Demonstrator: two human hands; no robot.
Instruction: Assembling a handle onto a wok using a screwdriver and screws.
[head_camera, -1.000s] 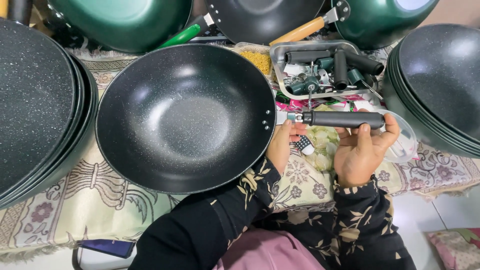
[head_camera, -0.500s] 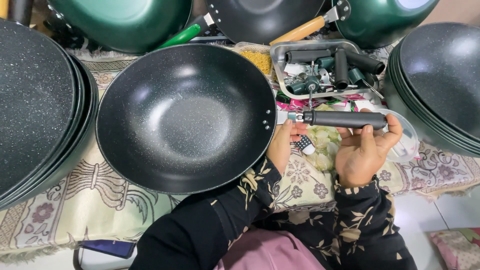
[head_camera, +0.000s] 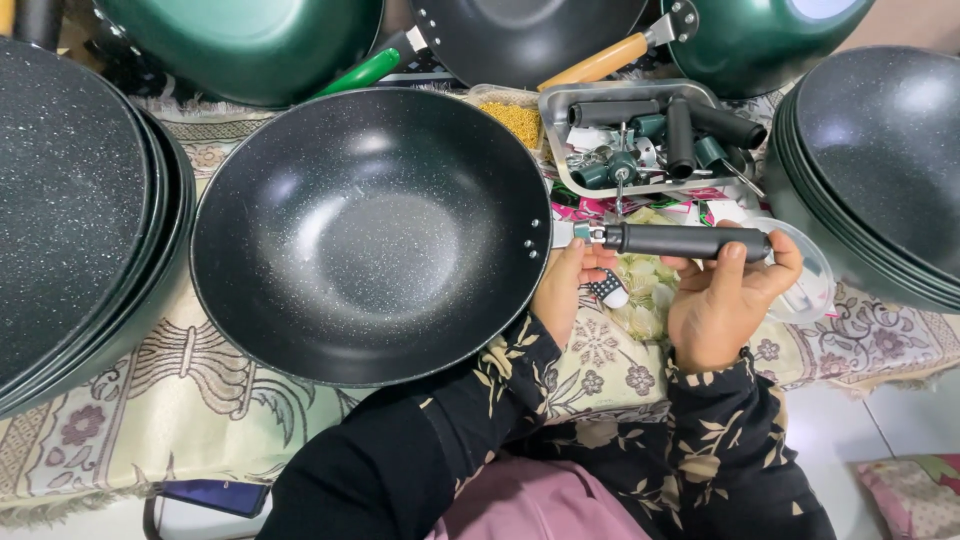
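At the far left a stack of dark speckled non-stick pans (head_camera: 70, 220) leans at the edge of the patterned floral cloth (head_camera: 150, 400) that covers the work surface. Beside it, in the middle, lies a round black speckled wok (head_camera: 370, 235), open side up, with two rivets on its right rim. The left hand (head_camera: 562, 290) sits just at that rim, below the rivets, its fingers curled against the wok's edge and up to the metal end of a long black cylindrical handle (head_camera: 690, 241), which lies level and points at the rivets, not visibly joined to the pan. The right hand (head_camera: 725, 300) grips that handle from below, thumb up its side and fingers wrapped round the far end. Behind the hands a shallow metal tray (head_camera: 552, 135) holds more black and green handles and small fittings. At the far right stands another stack of dark pans (head_camera: 880, 170).
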